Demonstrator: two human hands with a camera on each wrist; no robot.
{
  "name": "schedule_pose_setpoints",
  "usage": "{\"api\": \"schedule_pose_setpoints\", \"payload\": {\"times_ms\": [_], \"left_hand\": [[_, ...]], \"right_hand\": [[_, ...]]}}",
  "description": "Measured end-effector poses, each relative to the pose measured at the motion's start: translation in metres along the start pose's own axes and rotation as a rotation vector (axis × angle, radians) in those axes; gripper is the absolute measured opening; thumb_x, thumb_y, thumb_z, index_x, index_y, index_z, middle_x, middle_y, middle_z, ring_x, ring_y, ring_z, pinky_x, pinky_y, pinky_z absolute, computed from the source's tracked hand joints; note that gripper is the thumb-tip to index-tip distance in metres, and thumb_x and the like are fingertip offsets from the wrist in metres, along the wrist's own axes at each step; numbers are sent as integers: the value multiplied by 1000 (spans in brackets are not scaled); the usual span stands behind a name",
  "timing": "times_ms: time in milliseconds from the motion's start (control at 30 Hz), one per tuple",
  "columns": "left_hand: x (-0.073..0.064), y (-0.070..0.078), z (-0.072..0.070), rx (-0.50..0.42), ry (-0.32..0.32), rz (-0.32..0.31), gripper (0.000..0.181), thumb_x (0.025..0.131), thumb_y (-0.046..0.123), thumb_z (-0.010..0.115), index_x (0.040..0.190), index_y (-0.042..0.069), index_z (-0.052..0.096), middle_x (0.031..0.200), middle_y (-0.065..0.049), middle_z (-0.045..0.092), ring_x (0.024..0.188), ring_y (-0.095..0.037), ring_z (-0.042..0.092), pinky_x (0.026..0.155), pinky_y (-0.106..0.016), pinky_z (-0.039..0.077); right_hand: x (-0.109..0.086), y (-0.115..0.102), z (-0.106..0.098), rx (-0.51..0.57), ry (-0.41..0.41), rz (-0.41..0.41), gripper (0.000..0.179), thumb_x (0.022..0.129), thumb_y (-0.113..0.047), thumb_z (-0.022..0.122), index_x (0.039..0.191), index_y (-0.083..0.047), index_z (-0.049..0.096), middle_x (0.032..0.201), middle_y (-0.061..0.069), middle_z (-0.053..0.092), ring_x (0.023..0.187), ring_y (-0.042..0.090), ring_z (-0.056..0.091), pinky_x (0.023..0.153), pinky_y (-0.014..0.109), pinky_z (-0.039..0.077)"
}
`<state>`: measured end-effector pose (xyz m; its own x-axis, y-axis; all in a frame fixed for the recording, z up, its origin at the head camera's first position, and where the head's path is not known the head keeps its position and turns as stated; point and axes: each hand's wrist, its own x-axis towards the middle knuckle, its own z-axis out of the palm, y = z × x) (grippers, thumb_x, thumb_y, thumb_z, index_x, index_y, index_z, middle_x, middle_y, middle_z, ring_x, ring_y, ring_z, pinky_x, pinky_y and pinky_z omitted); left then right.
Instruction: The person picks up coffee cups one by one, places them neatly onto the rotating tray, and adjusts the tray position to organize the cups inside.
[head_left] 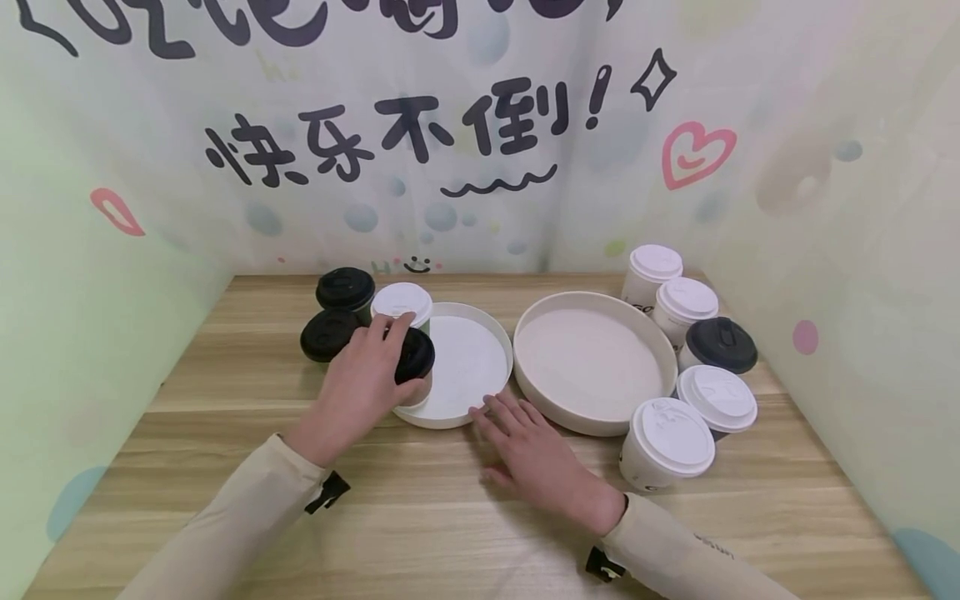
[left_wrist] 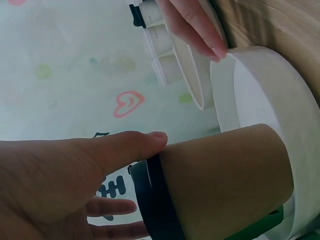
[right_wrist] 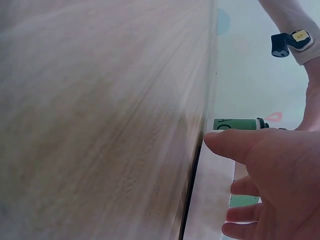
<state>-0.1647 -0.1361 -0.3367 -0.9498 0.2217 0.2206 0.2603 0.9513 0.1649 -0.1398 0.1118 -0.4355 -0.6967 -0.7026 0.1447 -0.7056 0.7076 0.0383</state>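
The left hand gripped a black-lidded brown paper cup around its lid, at the left side of the white round tray; the right hand, fingers loosely extended, touched the tray's edge. The cup was probably light but dentable, best held near its stiffer lid.

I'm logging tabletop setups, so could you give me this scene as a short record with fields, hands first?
Left hand: grips a brown cup with a black lid
Right hand: fingertips at the near rim of the smaller white tray
Held cup position: at that tray's left side; whether it rests there is unclear
Second tray: larger cream tray, to the right
Other cups, left: two black-lidded cups, one white-lidded cup
Cups, right: four white-lidded, one dark-lidded
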Motion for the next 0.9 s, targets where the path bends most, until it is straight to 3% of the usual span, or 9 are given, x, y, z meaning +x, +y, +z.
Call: {"api": "schedule_pose_setpoints", "payload": {"times_ms": [900], "left_hand": [[1,-7,11,-34,-25,2,91,77,32,84,149,2,37,136,-24,50,109,-42,60,86,-52,56]], "right_hand": [[0,1,1,18,-5,10,81,89,-52,66,154,-14,36,156,14,41,148,35,35,119,52,34]]}}
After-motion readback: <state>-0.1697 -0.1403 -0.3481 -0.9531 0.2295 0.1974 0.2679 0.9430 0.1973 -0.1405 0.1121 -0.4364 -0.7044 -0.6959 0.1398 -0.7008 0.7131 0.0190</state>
